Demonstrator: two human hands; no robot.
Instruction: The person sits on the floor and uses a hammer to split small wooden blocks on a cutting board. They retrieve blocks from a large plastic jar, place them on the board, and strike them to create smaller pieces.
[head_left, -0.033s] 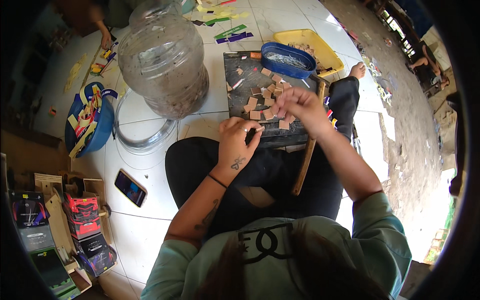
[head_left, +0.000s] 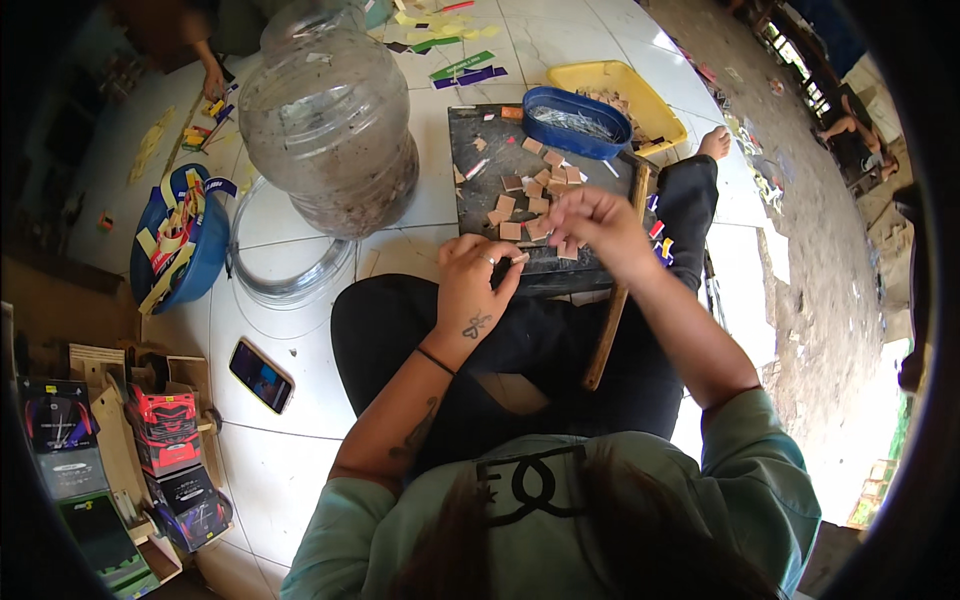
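Observation:
My left hand is closed at the near edge of a dark board, pinching a small tan piece between thumb and finger. Just to its right, my right hand hovers over the board with thumb and fingertips together; whatever they hold is too small to make out. Small tan square pieces lie scattered under and beyond my right fingers. A blue oval tub of thin silvery metal bits sits at the board's far right corner. Along the right side rests a hammer, its wooden handle pointing toward me.
Behind the blue tub stands a yellow basin with more small pieces. A large clear plastic jug, a wire coil, a blue basket of coloured strips and a phone are on the left. Another person's hand works far left.
My right hand has shifted slightly down and to the left, closer to my left hand. My left hand keeps its place with the small piece.

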